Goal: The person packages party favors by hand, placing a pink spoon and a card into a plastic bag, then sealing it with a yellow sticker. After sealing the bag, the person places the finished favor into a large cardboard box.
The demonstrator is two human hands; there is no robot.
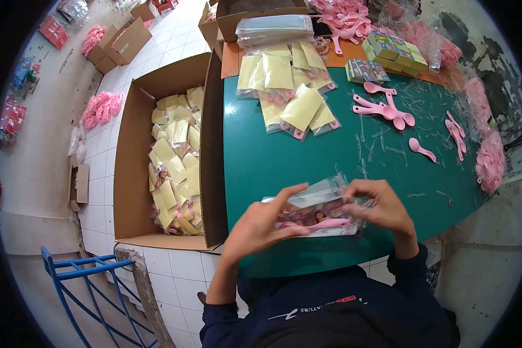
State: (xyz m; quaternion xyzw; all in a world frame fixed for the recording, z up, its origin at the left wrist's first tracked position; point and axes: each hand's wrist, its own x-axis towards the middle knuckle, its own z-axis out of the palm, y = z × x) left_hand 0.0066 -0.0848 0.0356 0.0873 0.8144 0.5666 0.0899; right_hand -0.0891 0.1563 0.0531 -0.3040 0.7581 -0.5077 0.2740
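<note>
Near the front edge of the green table (pixel 307 168), a clear plastic bag (pixel 319 194) lies between my two hands, with a printed card (pixel 310 217) and a pink spoon (pixel 330 224) in or under it. My left hand (pixel 264 226) holds the bag's left side between thumb and fingers. My right hand (pixel 380 206) pinches the clear plastic at the right end, its fingers slightly blurred. Loose pink spoons (pixel 383 110) lie farther back on the right. Packed bags with yellow cards (pixel 278 72) are piled at the table's back left.
A large cardboard box (pixel 214 145) full of packed bags stands left of the table. Stacked card packs (pixel 388 49), a stack of clear bags (pixel 274 29) and more pink spoons (pixel 345 20) are at the back. A blue metal frame (pixel 93 272) stands at the lower left.
</note>
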